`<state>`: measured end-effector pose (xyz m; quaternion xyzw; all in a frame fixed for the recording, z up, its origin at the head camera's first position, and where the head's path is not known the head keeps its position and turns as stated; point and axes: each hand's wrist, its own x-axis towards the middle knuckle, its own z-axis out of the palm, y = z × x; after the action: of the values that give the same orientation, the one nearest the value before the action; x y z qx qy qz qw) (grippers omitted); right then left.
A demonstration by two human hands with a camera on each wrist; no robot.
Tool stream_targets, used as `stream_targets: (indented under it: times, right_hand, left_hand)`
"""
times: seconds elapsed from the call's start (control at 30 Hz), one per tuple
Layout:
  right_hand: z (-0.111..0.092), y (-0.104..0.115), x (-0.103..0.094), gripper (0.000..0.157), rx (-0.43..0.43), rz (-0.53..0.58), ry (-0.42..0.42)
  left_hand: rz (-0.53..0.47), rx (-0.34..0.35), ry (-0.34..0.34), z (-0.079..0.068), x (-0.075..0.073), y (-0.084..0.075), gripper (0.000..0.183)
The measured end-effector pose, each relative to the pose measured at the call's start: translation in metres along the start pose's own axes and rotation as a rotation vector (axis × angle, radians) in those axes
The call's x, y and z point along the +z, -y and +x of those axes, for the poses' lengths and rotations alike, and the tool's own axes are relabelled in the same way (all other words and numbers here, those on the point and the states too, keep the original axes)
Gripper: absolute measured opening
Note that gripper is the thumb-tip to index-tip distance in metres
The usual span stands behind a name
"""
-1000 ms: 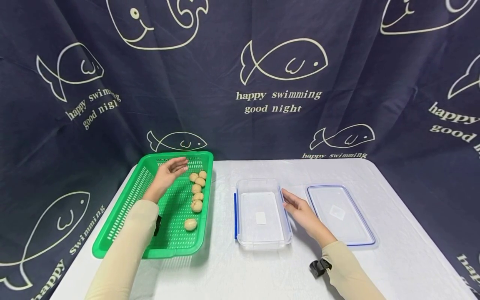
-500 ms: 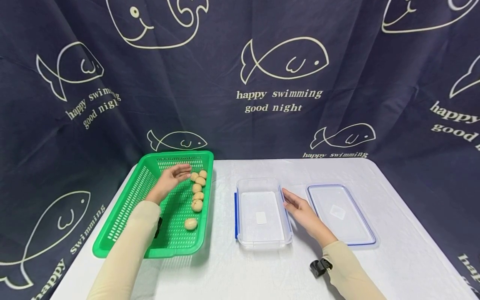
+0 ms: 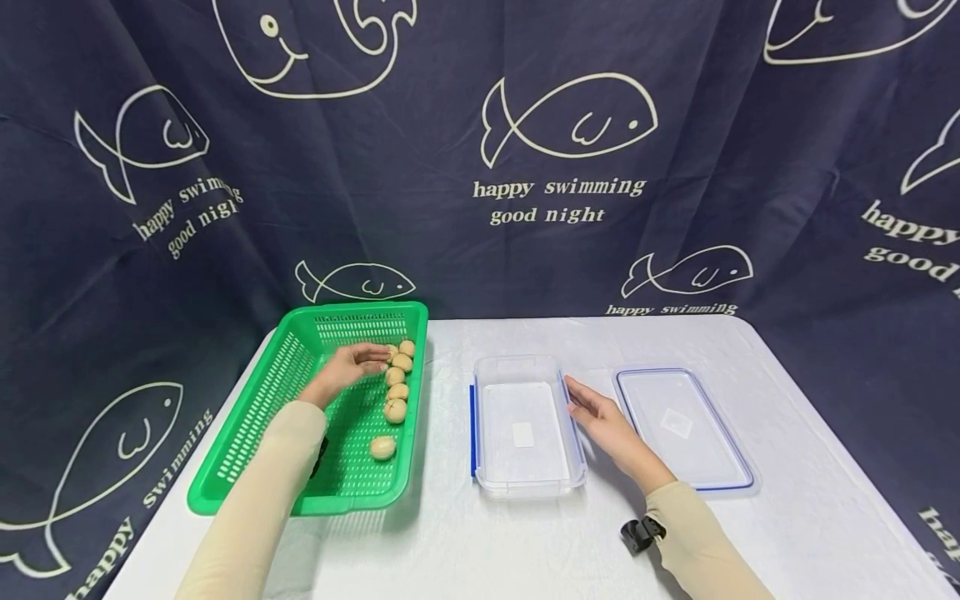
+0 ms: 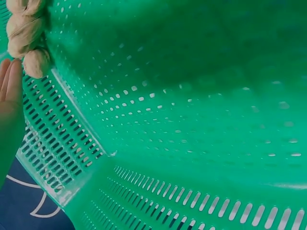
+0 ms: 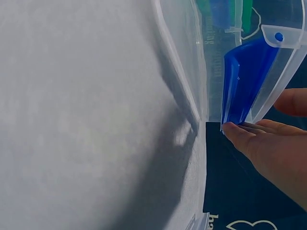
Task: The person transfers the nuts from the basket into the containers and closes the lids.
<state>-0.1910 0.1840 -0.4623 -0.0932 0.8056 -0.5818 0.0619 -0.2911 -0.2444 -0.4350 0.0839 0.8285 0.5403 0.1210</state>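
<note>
Seven nuts [image 3: 395,377], lined roughly twelve to six along the three o'clock side of the green basket [image 3: 348,505], are set at two to five o'clock from the nearer left hand [image 3: 348,372], its fingers [image 4: 15,82] straight, clamped on nothing.

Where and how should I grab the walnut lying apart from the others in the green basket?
Pinch its rounded sides, probably best from above: this walnut lies clear of the other walnuts, and the green basket walls it in.
</note>
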Motion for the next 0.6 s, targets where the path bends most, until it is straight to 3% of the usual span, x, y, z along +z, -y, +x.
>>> stream_targets:
  times: [0.23, 0.47, 0.6]
  right_hand:
    - [0.0007, -0.0013, 0.0005, 0.05, -0.015, 0.011, -0.01]
    - [0.0004, -0.0012, 0.0002, 0.05, -0.014, 0.005, -0.011]
    - [0.0002, -0.0008, 0.0004, 0.05, -0.015, 0.002, -0.009]
  left_hand:
    - [0.037, 0.006, 0.043, -0.0012, 0.004, 0.0003, 0.037]
    - [0.089, -0.025, 0.016, -0.0004, 0.0061, 0.0001, 0.035]
    - [0.147, -0.001, 0.005, -0.0017, 0.0065, 0.0002, 0.034]
